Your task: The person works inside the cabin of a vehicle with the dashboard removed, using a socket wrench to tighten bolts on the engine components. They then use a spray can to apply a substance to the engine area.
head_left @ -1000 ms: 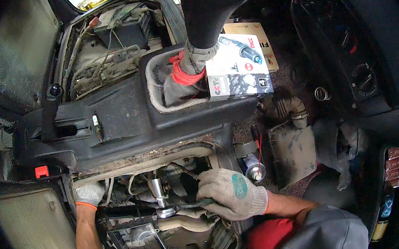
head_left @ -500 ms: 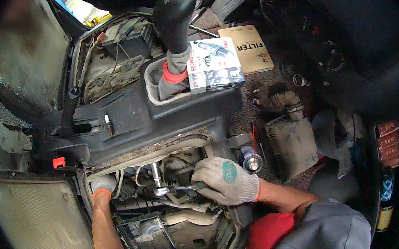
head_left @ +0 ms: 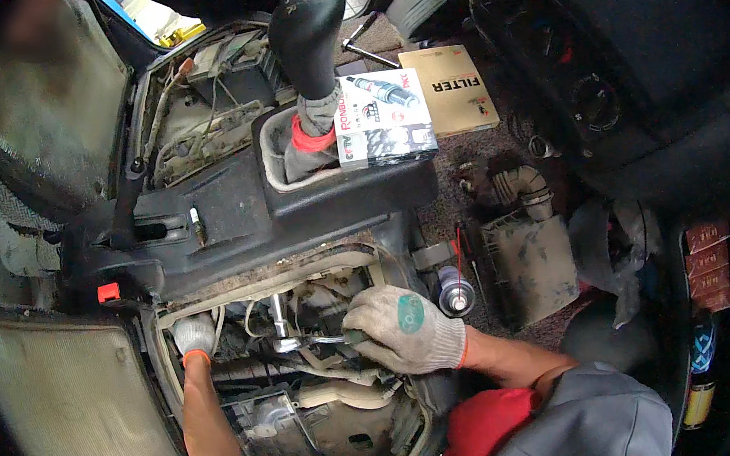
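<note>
Our right hand (head_left: 405, 329) clamps a ratchet (head_left: 286, 344) in the engine opening (head_left: 350, 257); whether our left hand (head_left: 194, 335) grips, we cannot tell. A hose (head_left: 345, 396) runs nearer us; the console (head_left: 235, 193) carries a spark plug (head_left: 199, 229) and white box (head_left: 382, 104).

Tan box (head_left: 449, 97): black lettering | White box (head_left: 384, 118): red lettering | Right-hand glove (head_left: 408, 331): green oval print | Gear knob (head_left: 308, 36): pale shift markings
</note>
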`<state>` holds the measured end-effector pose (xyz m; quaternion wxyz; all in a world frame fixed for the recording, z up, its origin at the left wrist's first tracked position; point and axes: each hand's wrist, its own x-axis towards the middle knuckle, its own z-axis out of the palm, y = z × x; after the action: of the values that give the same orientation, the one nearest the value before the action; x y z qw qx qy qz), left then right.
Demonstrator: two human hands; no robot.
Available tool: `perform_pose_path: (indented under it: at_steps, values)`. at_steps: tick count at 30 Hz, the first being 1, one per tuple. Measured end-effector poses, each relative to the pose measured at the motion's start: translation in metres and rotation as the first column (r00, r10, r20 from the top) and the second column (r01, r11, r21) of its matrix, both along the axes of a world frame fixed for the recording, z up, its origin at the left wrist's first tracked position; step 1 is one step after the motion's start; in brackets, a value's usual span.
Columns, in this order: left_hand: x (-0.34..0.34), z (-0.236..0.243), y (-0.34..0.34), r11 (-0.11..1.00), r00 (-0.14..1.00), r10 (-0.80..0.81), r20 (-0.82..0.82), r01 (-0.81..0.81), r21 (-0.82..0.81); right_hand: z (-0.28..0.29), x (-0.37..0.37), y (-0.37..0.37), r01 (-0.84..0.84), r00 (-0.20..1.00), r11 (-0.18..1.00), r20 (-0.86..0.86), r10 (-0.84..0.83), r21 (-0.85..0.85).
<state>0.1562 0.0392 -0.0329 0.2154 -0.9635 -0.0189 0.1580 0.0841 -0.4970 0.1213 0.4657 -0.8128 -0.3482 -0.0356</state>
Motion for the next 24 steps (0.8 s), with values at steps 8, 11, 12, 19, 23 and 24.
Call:
perform_pose_path:
  at_steps: [8, 11, 12, 19, 23, 24]
  values:
    - [0.013, 0.002, -0.030, 0.996, 0.994, 0.073, -0.087, -0.077, -0.045, -0.001, 0.002, 0.000, 0.029, 0.999, 0.998, 0.032, -0.027, -0.047]
    - [0.019, -0.005, -0.016, 0.981, 0.954, 0.163, -0.253, -0.185, -0.065, -0.001, 0.003, 0.004, 0.010, 0.998, 1.000, 0.065, -0.008, -0.026]
    - [-0.016, -0.010, 0.087, 0.901, 0.943, -0.300, -0.145, 0.330, 0.282, 0.008, 0.004, 0.015, -0.038, 0.995, 0.998, 0.094, 0.033, 0.056]
    - [0.028, -0.022, 0.024, 0.999, 0.982, -0.009, -0.187, -0.002, -0.054, 0.005, 0.005, 0.006, -0.004, 0.999, 0.999, 0.049, 0.006, -0.044]
    - [0.025, -0.022, 0.025, 0.998, 0.984, 0.011, -0.179, -0.022, -0.060, 0.007, 0.004, 0.005, -0.017, 1.000, 0.999, 0.000, 0.017, -0.047]
    - [0.027, -0.023, 0.026, 0.997, 0.984, 0.015, -0.175, -0.027, -0.066, 0.007, 0.004, 0.005, -0.014, 1.000, 0.999, -0.012, 0.013, -0.043]
